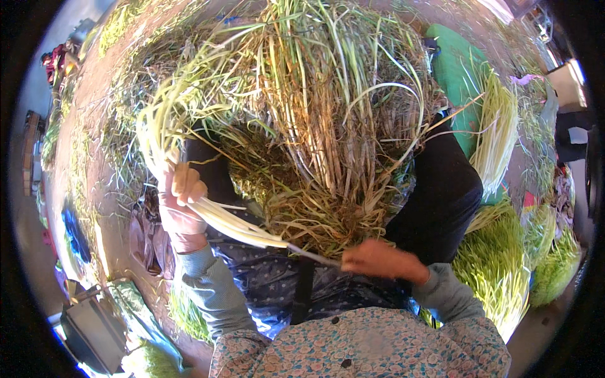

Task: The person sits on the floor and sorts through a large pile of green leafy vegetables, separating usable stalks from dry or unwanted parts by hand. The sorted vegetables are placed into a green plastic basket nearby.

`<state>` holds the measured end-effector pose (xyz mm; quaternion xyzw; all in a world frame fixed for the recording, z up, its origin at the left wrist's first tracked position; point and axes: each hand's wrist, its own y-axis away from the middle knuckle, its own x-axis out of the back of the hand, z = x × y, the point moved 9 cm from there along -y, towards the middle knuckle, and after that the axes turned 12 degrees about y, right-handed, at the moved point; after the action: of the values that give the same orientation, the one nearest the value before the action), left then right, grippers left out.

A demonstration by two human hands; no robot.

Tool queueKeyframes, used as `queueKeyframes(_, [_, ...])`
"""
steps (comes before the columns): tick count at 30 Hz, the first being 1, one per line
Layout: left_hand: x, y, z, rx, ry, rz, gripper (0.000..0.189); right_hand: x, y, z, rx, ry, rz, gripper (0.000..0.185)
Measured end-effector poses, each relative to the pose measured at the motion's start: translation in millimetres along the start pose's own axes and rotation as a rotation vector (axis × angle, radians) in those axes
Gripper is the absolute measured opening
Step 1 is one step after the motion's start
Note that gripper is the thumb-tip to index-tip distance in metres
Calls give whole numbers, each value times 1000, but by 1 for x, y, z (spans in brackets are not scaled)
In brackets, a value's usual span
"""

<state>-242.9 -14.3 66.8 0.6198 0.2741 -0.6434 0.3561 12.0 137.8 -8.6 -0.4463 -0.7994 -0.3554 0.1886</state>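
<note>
My left hand (183,196) grips a small bunch of pale yellow-green leafy stalks (236,227). Their leaves arch upward past my fingers, and the whitish ends point toward my right hand (383,261). That hand is blurred, its fingers closed on a thin greyish-purple strip (312,255) that reaches to the ends of the bunch. Whether the strip is a peeled skin or a tool, I cannot tell. Before me, between my knees, stands a large heap of long green and brown stalks (326,123), with withered leaf scraps (326,217) at its near side.
To the right lie a green sack (456,66), a bundle of pale stalks (496,132) and bright green bundles (496,260). A brown plastic bag (149,236) lies left on the littered floor (90,160). A dark box-like object (94,330) stands lower left. Another person (57,59) is far left.
</note>
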Motion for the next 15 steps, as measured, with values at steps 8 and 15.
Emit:
queueKeyframes(8, [50, 15, -89, 193, -111, 164, 66, 162, -31, 130, -514, -92, 961, 31])
queueKeyframes(15, [56, 30, -85, 155, -262, 250, 36, 154, -34, 135, -360, -726, 967, 12])
